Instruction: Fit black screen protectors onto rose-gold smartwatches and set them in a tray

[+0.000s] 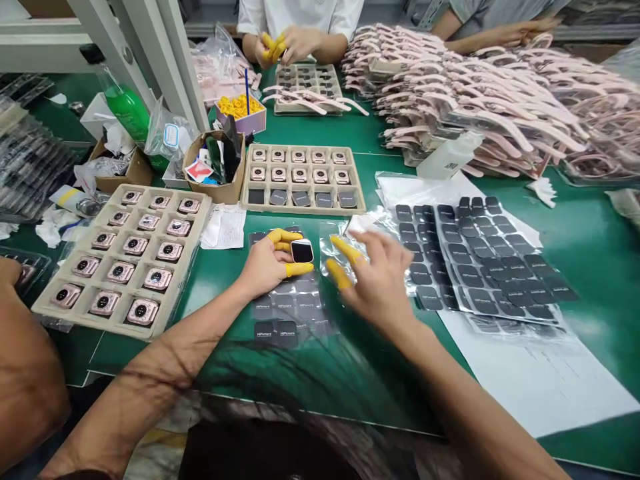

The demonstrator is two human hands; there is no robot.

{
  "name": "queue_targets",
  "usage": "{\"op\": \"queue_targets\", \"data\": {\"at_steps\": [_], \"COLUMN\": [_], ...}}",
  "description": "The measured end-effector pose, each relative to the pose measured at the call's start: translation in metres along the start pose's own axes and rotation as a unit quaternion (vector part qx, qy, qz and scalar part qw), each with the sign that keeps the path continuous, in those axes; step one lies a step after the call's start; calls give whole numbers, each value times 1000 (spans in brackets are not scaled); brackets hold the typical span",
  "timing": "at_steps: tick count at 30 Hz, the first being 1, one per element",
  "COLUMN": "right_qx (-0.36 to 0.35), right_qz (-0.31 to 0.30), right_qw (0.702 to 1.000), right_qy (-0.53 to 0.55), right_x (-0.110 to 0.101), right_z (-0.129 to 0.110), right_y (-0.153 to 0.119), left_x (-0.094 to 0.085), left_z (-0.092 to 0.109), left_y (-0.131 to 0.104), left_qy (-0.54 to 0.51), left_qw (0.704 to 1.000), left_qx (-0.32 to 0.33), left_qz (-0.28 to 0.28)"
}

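My left hand (267, 263), with yellow finger cots, grips a smartwatch (302, 251) whose dark screen faces up. Below it on the green table lies a clear sheet of black square stickers (285, 307). To the right, my right hand (375, 280) hovers over the sheet's edge, slightly blurred. Its cotted thumb and forefinger are apart, with nothing seen between them. Ahead, a beige tray (303, 210) holds pink watches in its back rows and dark square pieces in its front row. Another beige tray (43, 303) of pink watches, backs up, sits at the left.
More sticker sheets (480, 260) lie on white paper (540, 373) at the right. Behind stand a white bottle (447, 157) and piled pink straps (450, 93). A cardboard box (230, 187) and green bottle (127, 107) stand left. A co-worker's hands (287, 47) work across the table.
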State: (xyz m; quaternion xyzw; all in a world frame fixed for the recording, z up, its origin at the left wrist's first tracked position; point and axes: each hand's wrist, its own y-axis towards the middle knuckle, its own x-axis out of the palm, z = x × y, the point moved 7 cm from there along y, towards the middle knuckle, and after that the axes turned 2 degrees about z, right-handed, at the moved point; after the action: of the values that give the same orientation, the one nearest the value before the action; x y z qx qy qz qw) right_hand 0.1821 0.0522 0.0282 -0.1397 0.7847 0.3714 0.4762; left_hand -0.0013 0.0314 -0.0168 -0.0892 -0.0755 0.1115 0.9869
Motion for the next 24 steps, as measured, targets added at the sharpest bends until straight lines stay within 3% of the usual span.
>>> {"op": "queue_targets", "data": {"at_steps": [3, 8, 11, 17, 24], "right_qx": [-50, -54, -71, -92, -206], "right_qz": [-64, -62, -96, -48, 3], "right_qw": [990, 985, 980, 977, 957], "right_qy": [114, 151, 157, 185, 205], "right_x": [5, 4, 14, 18, -12], "right_z": [-28, -42, -45, -47, -61], "right_y": [-33, -57, -53, -28, -21], "left_x": [0, 1, 2, 0, -2], "left_z": [-3, -4, -3, -3, -2], "left_y": [1, 1, 0, 1, 3], "left_qy": [20, 15, 3, 17, -3], "left_qw": [1000, 1000, 1000, 1000, 1000], "left_qx": [4, 9, 6, 11, 9], "left_qz": [-1, 11, 8, -6, -4]}}
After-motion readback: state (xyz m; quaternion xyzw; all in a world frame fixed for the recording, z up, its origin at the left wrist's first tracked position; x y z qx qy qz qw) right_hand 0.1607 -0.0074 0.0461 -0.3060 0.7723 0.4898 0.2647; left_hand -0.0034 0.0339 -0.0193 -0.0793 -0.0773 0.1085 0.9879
